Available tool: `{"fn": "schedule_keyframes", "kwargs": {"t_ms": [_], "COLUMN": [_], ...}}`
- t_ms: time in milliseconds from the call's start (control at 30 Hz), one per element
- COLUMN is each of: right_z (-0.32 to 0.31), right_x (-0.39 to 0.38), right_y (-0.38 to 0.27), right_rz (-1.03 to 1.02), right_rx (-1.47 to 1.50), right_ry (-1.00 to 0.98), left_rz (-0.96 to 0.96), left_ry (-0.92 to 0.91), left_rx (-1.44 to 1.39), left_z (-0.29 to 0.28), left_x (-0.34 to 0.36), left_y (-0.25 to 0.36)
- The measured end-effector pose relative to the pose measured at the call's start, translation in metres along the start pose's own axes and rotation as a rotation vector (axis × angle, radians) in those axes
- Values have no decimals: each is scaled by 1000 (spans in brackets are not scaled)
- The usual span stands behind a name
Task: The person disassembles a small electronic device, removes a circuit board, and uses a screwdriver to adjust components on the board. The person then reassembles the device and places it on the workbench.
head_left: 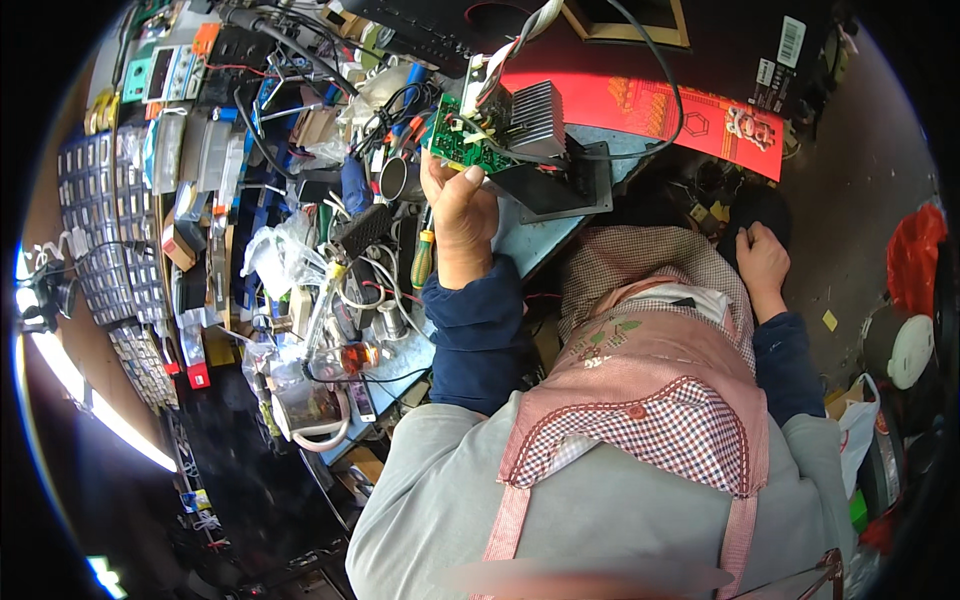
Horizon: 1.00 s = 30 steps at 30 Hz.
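My left hand is closed on the lower edge of a green circuit board, thumb along its near side. The board is tilted up above the bench; a finned metal heat sink and several wires join it. Just under and right of it lies a flat black metal plate or bracket. Away to the right, beside my knee, my right hand has its fingers curled in, next to a dark rounded thing. Whether anything is inside those fingers is hidden.
Tools, cables and plastic bags crowd the bench to the left, including a green-and-yellow-handled screwdriver and a glass mug. Small-parts drawers stand far left. A red printed sheet lies beyond the board; a black cable loops over it.
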State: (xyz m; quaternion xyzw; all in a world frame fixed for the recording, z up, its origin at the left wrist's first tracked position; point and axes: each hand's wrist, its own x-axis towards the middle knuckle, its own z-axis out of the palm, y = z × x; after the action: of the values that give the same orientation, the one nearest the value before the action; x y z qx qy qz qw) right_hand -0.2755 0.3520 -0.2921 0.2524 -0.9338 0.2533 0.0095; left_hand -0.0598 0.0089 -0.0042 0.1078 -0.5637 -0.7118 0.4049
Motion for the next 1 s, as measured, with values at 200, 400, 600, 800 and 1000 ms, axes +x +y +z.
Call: {"fn": "schedule_keyframes", "kwargs": {"t_ms": [200, 400, 600, 800, 1000], "right_z": [-5, -3, -2, -6, -4], "right_x": [-2, -1, -2, -2, -1], "right_y": [-1, 2, 2, -1, 0], "right_rz": [-2, -18, -21, -16, -8], "right_rx": [-25, -6, -11, 1, 19], "right_ry": [-14, -9, 4, -4, 3], "left_rz": [-31, -21, -41, -34, -47], "left_ry": [13, 29, 26, 33, 29], "left_rx": [-39, -18, -11, -12, -25], "left_z": [11, 3, 1, 4, 7], "left_x": [-1, -2, -1, -1, -2], "left_y": [6, 2, 3, 4, 5]}}
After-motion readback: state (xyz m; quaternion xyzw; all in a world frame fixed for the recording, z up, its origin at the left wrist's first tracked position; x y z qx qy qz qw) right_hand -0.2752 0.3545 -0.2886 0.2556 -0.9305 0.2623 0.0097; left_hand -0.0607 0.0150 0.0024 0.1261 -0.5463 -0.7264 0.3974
